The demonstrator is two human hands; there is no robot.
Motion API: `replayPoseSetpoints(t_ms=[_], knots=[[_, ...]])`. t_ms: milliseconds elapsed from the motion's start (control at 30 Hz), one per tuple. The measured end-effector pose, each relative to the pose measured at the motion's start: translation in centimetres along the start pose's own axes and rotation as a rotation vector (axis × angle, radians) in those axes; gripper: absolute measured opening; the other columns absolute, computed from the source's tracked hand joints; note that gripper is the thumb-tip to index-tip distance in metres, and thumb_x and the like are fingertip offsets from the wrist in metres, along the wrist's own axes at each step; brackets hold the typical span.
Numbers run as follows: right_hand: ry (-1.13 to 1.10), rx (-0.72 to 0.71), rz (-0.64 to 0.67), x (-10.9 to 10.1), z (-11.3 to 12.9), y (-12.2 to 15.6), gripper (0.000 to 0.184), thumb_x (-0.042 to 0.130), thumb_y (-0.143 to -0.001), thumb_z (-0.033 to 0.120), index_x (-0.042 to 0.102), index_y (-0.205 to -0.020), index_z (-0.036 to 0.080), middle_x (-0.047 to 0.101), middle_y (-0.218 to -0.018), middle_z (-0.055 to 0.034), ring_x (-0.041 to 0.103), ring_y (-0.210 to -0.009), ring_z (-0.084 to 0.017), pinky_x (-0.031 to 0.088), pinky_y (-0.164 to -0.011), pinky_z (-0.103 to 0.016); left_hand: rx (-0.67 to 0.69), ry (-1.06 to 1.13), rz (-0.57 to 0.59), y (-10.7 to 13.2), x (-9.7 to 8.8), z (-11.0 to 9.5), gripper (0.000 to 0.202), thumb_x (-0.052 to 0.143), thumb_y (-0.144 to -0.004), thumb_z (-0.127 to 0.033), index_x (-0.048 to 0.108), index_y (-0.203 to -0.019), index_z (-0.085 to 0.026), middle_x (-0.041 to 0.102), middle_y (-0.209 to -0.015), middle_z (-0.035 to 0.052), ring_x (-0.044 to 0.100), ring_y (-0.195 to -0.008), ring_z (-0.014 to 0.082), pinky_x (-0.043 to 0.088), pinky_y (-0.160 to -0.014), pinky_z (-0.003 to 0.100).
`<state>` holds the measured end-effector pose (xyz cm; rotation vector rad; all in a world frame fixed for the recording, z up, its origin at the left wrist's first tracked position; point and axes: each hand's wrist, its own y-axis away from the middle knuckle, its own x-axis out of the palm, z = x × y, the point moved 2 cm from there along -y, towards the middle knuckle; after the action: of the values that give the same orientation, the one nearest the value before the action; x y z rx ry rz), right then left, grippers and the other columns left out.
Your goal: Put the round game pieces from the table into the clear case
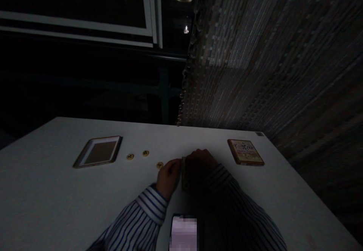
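Observation:
The scene is very dark. On a white table (56,205), my left hand (168,175) is curled closed against the left edge of a flat wooden board (183,173) tilted up on its side. My right hand (202,160) wraps over the board's top and right side. Both arms wear striped sleeves. Three small round wooden pieces with dark marks (130,156) (145,153) (159,165) lie just left of my left hand.
An open shallow wooden tray (82,159) lies at the left. A wooden box lid with a printed picture (245,152) lies at the right. A phone (184,232) sits at the near edge. A woven curtain (269,54) hangs behind; a dark window is at the left.

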<state>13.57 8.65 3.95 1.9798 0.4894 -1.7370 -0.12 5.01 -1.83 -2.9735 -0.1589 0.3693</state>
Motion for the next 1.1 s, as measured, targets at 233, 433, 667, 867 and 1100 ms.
replayPoseSetpoints(t_ms=[233, 433, 667, 867, 1100], knots=[[-0.005, 0.025, 0.010, -0.4, -0.4, 0.3, 0.026, 0.039, -0.082, 0.031, 0.061, -0.088, 0.020, 0.064, -0.090, -0.0096, 0.057, -0.085, -0.021, 0.040, -0.069, -0.033, -0.010, -0.037, -0.026, 0.1, 0.0, -0.5, 0.027, 0.047, -0.076, -0.034, 0.064, -0.085, -0.017, 0.069, -0.087, 0.0055, 0.062, -0.085, 0.0176, 0.047, -0.079, 0.029], [-0.024, 0.050, 0.039, -0.9, -1.6, 0.8, 0.025, 0.042, -0.080, 0.030, 0.060, -0.092, 0.019, 0.064, -0.091, -0.0085, 0.057, -0.086, -0.021, 0.040, -0.070, -0.031, 0.011, -0.042, -0.015, 0.1, -0.1, -0.2, 0.026, 0.046, -0.076, -0.034, 0.064, -0.087, -0.018, 0.068, -0.087, 0.0046, 0.061, -0.085, 0.0175, 0.047, -0.079, 0.030], [-0.034, 0.151, 0.010, -0.9, -3.4, 1.6, 0.029, 0.038, -0.082, 0.026, 0.057, -0.104, 0.022, 0.063, -0.097, -0.0071, 0.054, -0.092, -0.021, 0.039, -0.073, -0.032, 0.036, -0.036, 0.042, 0.4, 0.2, 0.0, 0.027, 0.046, -0.077, -0.033, 0.063, -0.091, -0.017, 0.067, -0.090, 0.0056, 0.061, -0.086, 0.0173, 0.047, -0.080, 0.030], [-0.093, 0.264, 0.121, 0.5, -5.5, 1.8, 0.033, 0.038, -0.081, 0.024, 0.055, -0.109, 0.020, 0.061, -0.103, -0.0094, 0.056, -0.093, -0.021, 0.042, -0.073, -0.032, 0.058, -0.061, 0.068, 0.8, 0.3, -0.4, 0.027, 0.047, -0.077, -0.031, 0.061, -0.096, -0.019, 0.066, -0.095, 0.0044, 0.060, -0.090, 0.0170, 0.047, -0.082, 0.030], [-0.142, 0.263, 0.207, 1.6, -6.5, 1.9, 0.032, 0.039, -0.079, 0.019, 0.059, -0.103, 0.017, 0.063, -0.099, -0.0112, 0.058, -0.091, -0.021, 0.042, -0.072, -0.029, 0.087, -0.136, 0.104, 1.0, 0.5, 0.1, 0.029, 0.044, -0.079, -0.029, 0.059, -0.102, -0.018, 0.064, -0.101, 0.0039, 0.058, -0.095, 0.0161, 0.045, -0.086, 0.030]])
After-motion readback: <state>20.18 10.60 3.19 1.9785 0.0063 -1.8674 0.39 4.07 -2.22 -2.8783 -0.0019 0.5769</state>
